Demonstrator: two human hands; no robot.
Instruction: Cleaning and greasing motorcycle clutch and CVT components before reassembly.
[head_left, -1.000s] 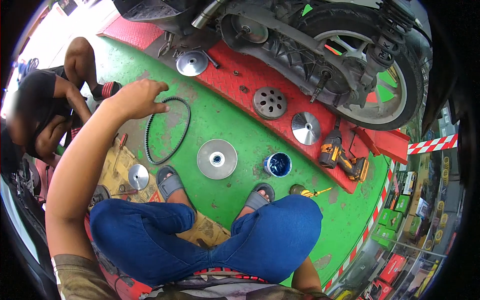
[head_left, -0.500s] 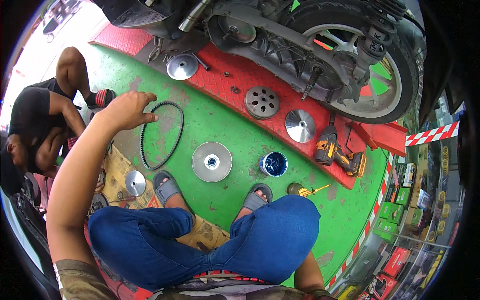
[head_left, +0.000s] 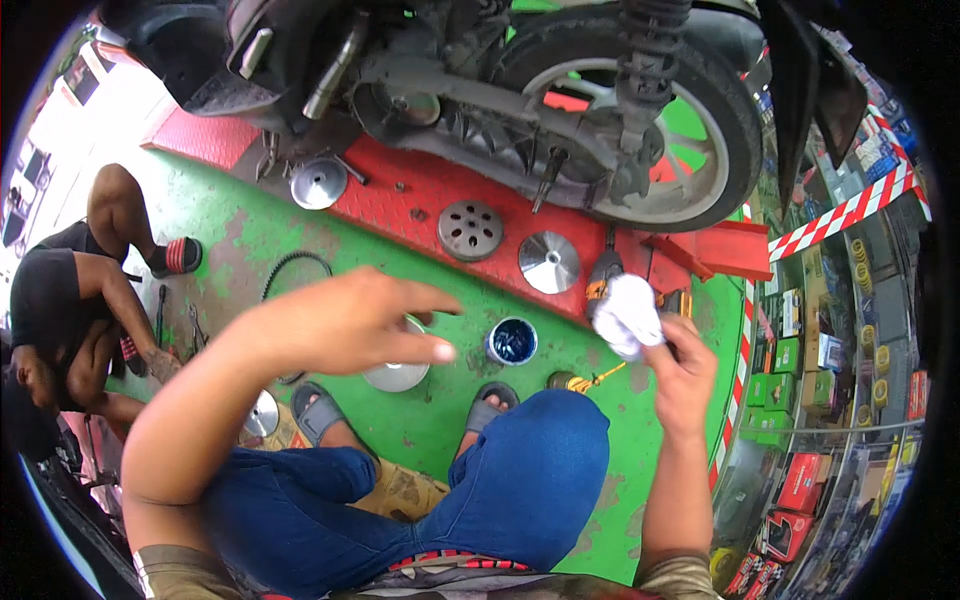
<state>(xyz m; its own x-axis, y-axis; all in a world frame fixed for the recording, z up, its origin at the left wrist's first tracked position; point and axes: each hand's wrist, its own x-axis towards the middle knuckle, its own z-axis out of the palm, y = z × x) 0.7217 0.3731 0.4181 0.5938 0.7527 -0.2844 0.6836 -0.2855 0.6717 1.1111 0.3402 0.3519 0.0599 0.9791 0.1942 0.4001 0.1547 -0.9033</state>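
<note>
My right hand (head_left: pixel 684 378) pinches a crumpled white cloth (head_left: pixel 627 312) between thumb and fingers, held up above the floor at the right. Nothing is in my left hand (head_left: pixel 345 325); it is open, palm down with fingers apart, over a round metal pulley disc (head_left: pixel 398 379) on the green floor and partly covering it. Behind that hand lies a black toothed drive belt (head_left: pixel 300 255), also partly hidden. Between my hands stands an open can of dark blue grease (head_left: pixel 512 342). The cloth hides part of a power drill (head_left: pixel 603 272) on the red ramp.
A scooter with its rear wheel (head_left: pixel 740 140) stands on the red ramp (head_left: pixel 385 215). Along its edge lie a holed clutch bell (head_left: pixel 470 230), a shiny pulley face (head_left: pixel 548 262) and another disc (head_left: pixel 318 183). A yellow-spouted can (head_left: pixel 570 382) sits near my knee. Another person (head_left: pixel 60 300) crouches at left.
My right hand has come into view with the white cloth. My left hand has moved right, from beside the belt to over the disc. The view has shifted, showing more at the right.
</note>
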